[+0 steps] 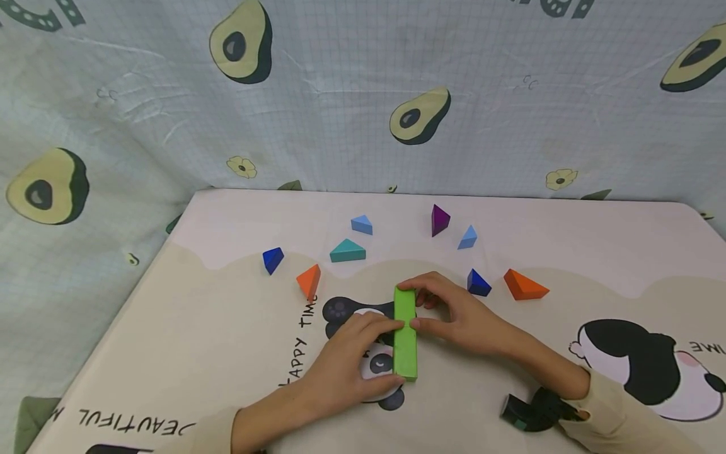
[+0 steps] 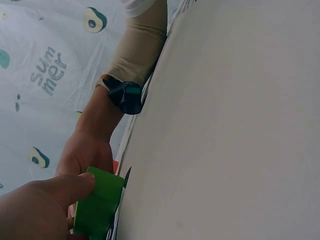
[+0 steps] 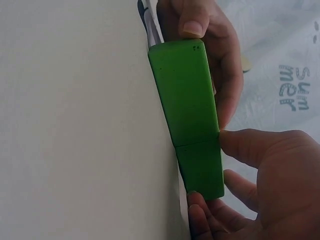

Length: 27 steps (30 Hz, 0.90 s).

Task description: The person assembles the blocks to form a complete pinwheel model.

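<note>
Two bright green blocks lie end to end in a line on the table, a far green block (image 1: 405, 305) and a near green block (image 1: 405, 354); a thin seam between them shows in the right wrist view. My left hand (image 1: 346, 362) grips the near block, thumb at its near end and index finger at the seam. With curled fingers my right hand (image 1: 462, 313) holds the far block, its thumb by the seam and index finger at the far end. In the left wrist view the left thumb presses the near block's end face (image 2: 102, 192).
Triangular blocks lie spread beyond the hands: orange (image 1: 309, 280) and dark blue (image 1: 273, 260) at left, teal (image 1: 348, 251), light blue (image 1: 362, 224) and purple (image 1: 440, 221) farther back, another orange one (image 1: 524, 285) at right. The printed table mat (image 1: 227, 328) meets a patterned cloth (image 1: 329, 113) behind.
</note>
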Motion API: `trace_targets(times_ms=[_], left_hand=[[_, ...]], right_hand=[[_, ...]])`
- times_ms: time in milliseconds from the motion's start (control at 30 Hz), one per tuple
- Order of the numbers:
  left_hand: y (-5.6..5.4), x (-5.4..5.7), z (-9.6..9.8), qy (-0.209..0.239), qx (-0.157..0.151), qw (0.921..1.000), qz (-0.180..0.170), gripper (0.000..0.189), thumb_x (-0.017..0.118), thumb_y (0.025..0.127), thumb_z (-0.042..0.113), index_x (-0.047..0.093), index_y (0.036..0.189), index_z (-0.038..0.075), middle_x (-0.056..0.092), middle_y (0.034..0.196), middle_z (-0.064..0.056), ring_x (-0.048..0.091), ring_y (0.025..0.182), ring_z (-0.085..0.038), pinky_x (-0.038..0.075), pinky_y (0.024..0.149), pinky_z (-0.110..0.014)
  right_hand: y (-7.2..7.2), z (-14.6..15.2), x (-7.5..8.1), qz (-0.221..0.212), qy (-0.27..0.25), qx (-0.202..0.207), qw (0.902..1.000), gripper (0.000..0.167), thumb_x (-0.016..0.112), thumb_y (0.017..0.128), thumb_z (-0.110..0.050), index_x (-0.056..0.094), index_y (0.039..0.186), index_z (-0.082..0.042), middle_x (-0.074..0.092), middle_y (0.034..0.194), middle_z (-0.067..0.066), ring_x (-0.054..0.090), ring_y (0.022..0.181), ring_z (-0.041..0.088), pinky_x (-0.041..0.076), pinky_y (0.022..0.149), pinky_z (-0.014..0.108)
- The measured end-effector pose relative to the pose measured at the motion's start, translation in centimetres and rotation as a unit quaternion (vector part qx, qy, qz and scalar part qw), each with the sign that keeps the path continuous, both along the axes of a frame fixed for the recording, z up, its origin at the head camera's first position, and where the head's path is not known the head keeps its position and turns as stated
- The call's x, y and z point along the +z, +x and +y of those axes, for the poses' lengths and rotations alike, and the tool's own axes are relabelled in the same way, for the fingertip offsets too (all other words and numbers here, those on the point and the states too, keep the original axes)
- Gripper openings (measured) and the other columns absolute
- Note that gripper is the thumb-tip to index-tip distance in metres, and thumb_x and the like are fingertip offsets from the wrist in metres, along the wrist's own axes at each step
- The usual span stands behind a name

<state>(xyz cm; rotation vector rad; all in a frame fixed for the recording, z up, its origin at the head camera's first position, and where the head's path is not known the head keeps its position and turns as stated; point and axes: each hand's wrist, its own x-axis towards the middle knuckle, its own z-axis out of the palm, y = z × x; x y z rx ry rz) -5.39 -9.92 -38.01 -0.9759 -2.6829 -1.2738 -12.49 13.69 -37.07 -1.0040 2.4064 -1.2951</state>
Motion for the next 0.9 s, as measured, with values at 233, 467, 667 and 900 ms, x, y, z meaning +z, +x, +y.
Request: trace_targets(times_ms=[233,467,667,900], left_hand=[[-0.1,0.3,-0.1,0.01,-0.001,0.9992,-0.038,0.064,0.081,0.077,0.031,0.052,0.133,0.019,0.051,0.124,0.011,0.042,0.117,-0.007,0.041,0.095,-0.032],[-0.2,0.5,0.0,0.009,-0.004,0.9991,-0.042,0.064,0.081,0.077,0.029,0.052,0.133,0.018,0.05,0.124,0.01,0.041,0.118,-0.007,0.041,0.095,-0.032],[-0.3,0.6,-0.2,0.028,-0.002,0.9984,-0.05,0.06,0.077,0.081,0.034,0.052,0.133,0.019,0.046,0.125,0.009,0.038,0.119,-0.009,0.04,0.096,-0.033],[-1.0,0.8,-0.2,0.042,0.006,0.9989,-0.019,0.052,0.077,0.081,0.033,0.058,0.128,0.017,0.046,0.124,0.006,0.04,0.115,-0.01,0.039,0.096,-0.033]], right_hand=[[0.0,-0.1,0.1,-0.013,0.003,0.001,0.9999,0.047,0.068,0.09,-0.027,0.05,0.134,-0.026,0.051,0.119,-0.01,0.049,0.103,0.013,0.042,0.09,0.03],[0.0,0.0,0.3,-0.019,0.0,0.001,0.9998,0.048,0.069,0.09,-0.025,0.05,0.134,-0.024,0.051,0.118,-0.009,0.049,0.103,0.015,0.041,0.09,0.03],[0.0,-0.1,0.3,-0.019,-0.005,0.003,0.9998,0.048,0.068,0.09,-0.022,0.05,0.134,-0.023,0.051,0.118,-0.008,0.05,0.102,0.016,0.042,0.089,0.03],[0.1,0.4,1.1,0.002,-0.002,-0.029,0.9996,0.043,0.066,0.092,-0.019,0.051,0.133,-0.017,0.053,0.115,-0.004,0.054,0.097,0.014,0.047,0.086,0.03]])
